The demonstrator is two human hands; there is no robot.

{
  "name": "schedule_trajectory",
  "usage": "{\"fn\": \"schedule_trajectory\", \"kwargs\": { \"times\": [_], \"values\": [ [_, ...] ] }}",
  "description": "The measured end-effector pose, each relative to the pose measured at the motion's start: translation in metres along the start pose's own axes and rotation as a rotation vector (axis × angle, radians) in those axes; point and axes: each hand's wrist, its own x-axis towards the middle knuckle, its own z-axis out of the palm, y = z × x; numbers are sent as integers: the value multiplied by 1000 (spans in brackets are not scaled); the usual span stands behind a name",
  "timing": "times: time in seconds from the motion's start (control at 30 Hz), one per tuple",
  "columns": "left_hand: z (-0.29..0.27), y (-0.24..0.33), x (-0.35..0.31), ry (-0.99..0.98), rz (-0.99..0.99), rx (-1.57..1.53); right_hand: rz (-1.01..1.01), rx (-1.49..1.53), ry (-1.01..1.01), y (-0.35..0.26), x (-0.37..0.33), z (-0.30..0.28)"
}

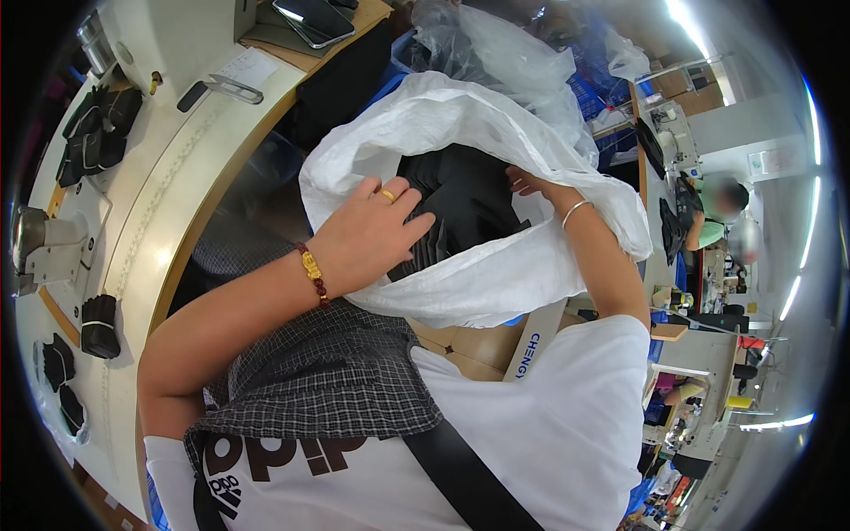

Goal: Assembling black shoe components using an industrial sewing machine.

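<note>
The person wears a white short-sleeved shirt [549, 425] with dark lettering, crossed by a black strap [469, 482], and a dark checked cloth [328, 372] lies over the lap. The left hand [372, 234] carries a gold ring [389, 196], with a bracelet of dark red beads and a gold charm [312, 273] at its wrist. A thin silver bangle [574, 211] circles the wrist of the right hand [529, 184].

A long cream worktable [168, 168] is seen curving down the left of the frame. Sewing stations [708, 354] are lined at the right, lit by ceiling tube lights [801, 239] at right edge.

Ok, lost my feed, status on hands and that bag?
Left hand flat on black fabric pieces. Right hand inside white woven bag. Nothing blocking.
</note>
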Motion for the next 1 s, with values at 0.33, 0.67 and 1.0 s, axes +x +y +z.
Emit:
{"fn": "schedule_trajectory", "kwargs": {
  "times": [0.33,0.67,1.0],
  "values": [
    [-26,-41,46,227,66,121,-111,89,22,-78,-73,-4],
    [4,-104,102,312,-126,-776,-794,-332,12,-129,-149,2],
    [94,-111,27,-220,-369,-966,-533,15,-140,-118,-31,4]
  ]
}}
